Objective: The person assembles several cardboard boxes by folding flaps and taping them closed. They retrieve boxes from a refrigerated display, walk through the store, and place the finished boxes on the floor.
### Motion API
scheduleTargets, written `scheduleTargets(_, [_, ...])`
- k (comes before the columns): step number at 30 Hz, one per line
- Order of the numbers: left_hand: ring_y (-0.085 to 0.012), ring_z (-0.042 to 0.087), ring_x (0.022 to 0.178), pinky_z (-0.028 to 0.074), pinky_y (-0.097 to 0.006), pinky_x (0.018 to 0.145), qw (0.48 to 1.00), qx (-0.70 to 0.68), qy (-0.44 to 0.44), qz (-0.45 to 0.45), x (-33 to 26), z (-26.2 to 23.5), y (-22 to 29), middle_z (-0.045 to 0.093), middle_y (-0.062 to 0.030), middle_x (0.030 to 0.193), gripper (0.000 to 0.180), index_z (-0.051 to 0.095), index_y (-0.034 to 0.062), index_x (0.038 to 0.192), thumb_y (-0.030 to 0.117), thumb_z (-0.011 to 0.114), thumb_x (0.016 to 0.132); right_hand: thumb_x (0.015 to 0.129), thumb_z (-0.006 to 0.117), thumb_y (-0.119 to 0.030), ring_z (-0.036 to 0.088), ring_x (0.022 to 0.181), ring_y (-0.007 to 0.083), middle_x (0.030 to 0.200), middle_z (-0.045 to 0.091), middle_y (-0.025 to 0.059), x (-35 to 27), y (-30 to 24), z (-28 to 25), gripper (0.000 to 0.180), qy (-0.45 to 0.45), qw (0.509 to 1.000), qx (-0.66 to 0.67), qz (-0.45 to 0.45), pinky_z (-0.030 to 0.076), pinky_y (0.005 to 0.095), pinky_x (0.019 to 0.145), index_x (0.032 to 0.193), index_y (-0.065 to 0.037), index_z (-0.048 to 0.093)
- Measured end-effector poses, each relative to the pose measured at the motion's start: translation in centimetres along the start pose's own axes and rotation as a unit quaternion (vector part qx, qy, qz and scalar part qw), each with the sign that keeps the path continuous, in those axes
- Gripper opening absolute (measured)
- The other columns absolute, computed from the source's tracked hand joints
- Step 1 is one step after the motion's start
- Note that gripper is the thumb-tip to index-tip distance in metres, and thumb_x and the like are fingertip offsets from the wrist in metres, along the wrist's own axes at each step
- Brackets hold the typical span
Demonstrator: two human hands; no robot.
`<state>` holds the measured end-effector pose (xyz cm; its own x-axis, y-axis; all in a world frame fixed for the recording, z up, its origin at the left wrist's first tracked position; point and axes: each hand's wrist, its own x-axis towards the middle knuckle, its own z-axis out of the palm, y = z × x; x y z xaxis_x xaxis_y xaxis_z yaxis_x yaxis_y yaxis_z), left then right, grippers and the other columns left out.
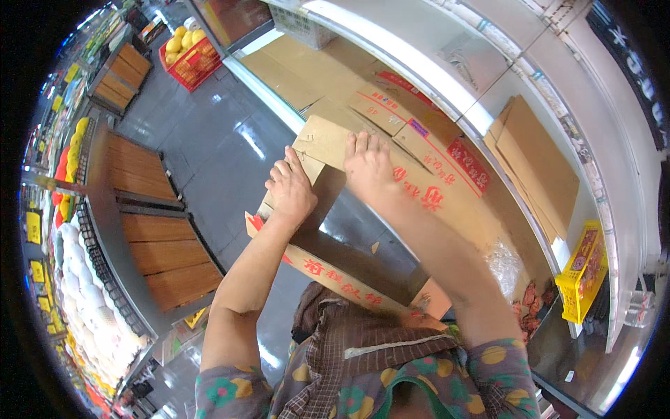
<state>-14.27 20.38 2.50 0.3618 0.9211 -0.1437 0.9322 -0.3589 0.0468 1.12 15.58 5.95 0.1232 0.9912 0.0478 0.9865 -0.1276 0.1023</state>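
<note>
A large brown cardboard box with red printing stands open in front of me, its dark inside visible. My left hand grips the upright flap at the box's left corner. My right hand presses flat on the top flap beside it, fingers spread toward the far edge. Both forearms reach up from the lower edge over the box's near wall.
Flattened cardboard sheets lie on the white shelf beyond the box, and more stand at the right. A yellow crate sits at the right. Wooden display stands and fruit are at the left; a red basket of yellow fruit stands on the grey floor.
</note>
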Motion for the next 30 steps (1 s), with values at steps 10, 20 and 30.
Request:
scheduleTargets(10, [-0.0377, 0.046, 0.125, 0.036, -0.04, 0.105, 0.955, -0.258, -0.13, 0.06, -1.5, -3.0, -6.4, 0.044, -0.025, 0.137, 0.079, 0.024, 0.0015, 0.146, 0.001, 0.052, 0.072, 0.081, 0.061, -0.02, 0.059, 0.105, 0.0347, 0.103, 0.064, 0.0195, 5.9, 7.0, -7.4, 0.034, -0.278, 0.929, 0.233, -0.073, 0.05, 0.0428, 0.083, 0.108, 0.0, 0.061])
scheduleTargets(20, [-0.0302, 0.04, 0.133, 0.032, -0.032, 0.109, 0.911, -0.332, -0.232, 0.08, 0.3, -4.0, -8.3, 0.044, -0.0173, 0.141, 0.067, 0.034, 0.008, 0.144, -0.002, 0.042, 0.079, 0.09, 0.053, -0.039, 0.053, 0.115, 0.0239, 0.09, 0.065, 0.0061, -13.3, 6.7, -2.4, 0.033, -0.269, 0.947, 0.047, -0.171, 0.019, 0.0502, 0.113, 0.087, -0.01, 0.067])
scheduleTargets(30, [-0.0281, 0.034, 0.137, 0.026, -0.033, 0.111, 0.854, -0.385, -0.322, 0.139, -2.9, -12.1, -5.7, 0.046, -0.0174, 0.141, 0.077, 0.04, 0.0018, 0.14, -0.014, 0.039, 0.065, 0.073, 0.066, -0.007, 0.05, 0.12, 0.031, 0.12, 0.055, 0.0148, -29.2, 12.6, -9.6, 0.051, 0.108, 0.97, 0.04, 0.214, 0.025, 0.0507, 0.111, 0.121, -0.005, 0.053])
